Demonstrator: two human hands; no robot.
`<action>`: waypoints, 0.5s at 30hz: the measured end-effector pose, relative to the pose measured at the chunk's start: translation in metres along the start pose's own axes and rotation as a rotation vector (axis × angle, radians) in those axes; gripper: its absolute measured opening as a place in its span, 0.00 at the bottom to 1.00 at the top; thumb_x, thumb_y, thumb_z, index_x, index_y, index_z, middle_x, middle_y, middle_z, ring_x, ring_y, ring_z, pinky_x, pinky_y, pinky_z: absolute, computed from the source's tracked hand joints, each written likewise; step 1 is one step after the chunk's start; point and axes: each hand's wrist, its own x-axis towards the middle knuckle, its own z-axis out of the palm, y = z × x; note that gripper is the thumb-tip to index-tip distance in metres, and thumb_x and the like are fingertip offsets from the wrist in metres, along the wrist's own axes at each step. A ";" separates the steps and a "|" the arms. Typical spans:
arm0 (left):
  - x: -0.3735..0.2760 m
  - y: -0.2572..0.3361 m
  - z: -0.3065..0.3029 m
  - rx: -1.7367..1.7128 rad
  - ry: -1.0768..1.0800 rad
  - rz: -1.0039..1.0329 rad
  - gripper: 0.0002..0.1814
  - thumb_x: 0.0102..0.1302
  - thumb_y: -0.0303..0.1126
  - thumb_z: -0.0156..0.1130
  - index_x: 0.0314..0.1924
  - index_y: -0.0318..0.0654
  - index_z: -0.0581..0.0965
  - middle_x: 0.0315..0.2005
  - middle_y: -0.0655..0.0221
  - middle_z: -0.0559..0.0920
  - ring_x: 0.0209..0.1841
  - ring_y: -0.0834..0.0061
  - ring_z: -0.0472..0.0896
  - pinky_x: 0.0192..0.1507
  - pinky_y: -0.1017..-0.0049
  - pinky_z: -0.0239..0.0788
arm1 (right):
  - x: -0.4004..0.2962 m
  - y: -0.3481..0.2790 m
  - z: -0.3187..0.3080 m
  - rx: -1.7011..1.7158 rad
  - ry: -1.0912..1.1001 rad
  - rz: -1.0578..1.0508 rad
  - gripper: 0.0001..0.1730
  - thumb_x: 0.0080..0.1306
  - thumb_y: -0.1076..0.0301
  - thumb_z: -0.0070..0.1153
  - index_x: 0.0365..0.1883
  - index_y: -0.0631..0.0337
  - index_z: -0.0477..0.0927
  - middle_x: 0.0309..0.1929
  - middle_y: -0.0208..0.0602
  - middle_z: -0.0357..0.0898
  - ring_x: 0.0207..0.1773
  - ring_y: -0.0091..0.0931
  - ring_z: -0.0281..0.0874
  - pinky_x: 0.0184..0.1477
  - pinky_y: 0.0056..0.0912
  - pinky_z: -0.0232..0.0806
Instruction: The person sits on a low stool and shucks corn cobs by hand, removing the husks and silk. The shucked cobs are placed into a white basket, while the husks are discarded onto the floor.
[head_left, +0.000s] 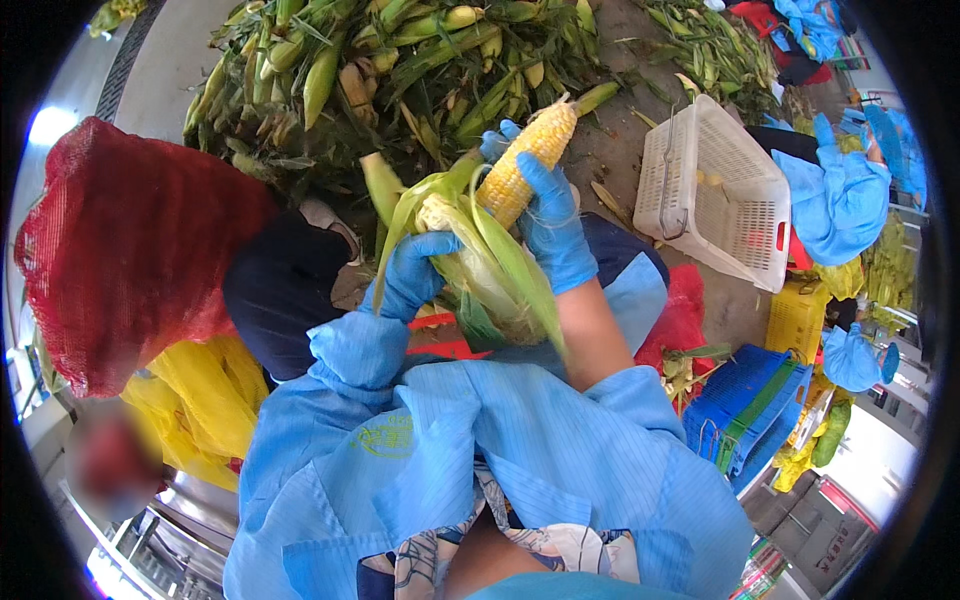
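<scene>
In my blue-gloved right hand (551, 217) is a bare ear of corn (534, 161) with yellow and pale kernels, its tip pointing up and to the right. My left hand (420, 270), also gloved in blue, grips a bunch of peeled-back green corn husks (487, 277) by the pale stalk end. The husk leaves hang open below the ear, towards my lap. Whether the cob's base is still joined to the husks is hidden by leaves and fingers. Both hands are in front of my knees.
A large heap of corn and husks (420, 75) lies ahead. A white plastic crate (709, 172) stands tilted at the right, near blue crates (739, 405). A full red mesh sack (142, 240) and yellow mesh bags (199, 405) sit left. Co-workers in blue (840, 195) are at the right.
</scene>
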 end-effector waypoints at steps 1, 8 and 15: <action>-0.001 -0.003 -0.002 -0.093 -0.015 0.026 0.30 0.48 0.25 0.59 0.55 0.31 0.69 0.45 0.60 0.78 0.48 0.63 0.77 0.55 0.65 0.67 | -0.001 -0.001 -0.001 -0.262 -0.028 -0.028 0.33 0.61 0.55 0.58 0.57 0.66 0.65 0.50 0.43 0.73 0.52 0.31 0.72 0.53 0.33 0.65; -0.009 0.002 -0.025 -0.042 0.114 0.156 0.26 0.47 0.29 0.58 0.51 0.34 0.72 0.42 0.63 0.79 0.45 0.67 0.77 0.51 0.68 0.69 | -0.026 -0.007 0.006 -1.486 -0.063 -0.113 0.35 0.59 0.33 0.45 0.32 0.62 0.78 0.18 0.46 0.76 0.20 0.43 0.74 0.23 0.39 0.67; -0.027 0.047 -0.020 0.606 0.200 0.361 0.24 0.58 0.35 0.62 0.52 0.33 0.71 0.44 0.67 0.77 0.44 0.72 0.76 0.48 0.70 0.70 | -0.017 -0.027 -0.002 -1.112 -0.073 0.145 0.23 0.59 0.63 0.58 0.52 0.57 0.70 0.37 0.33 0.76 0.38 0.25 0.75 0.43 0.29 0.69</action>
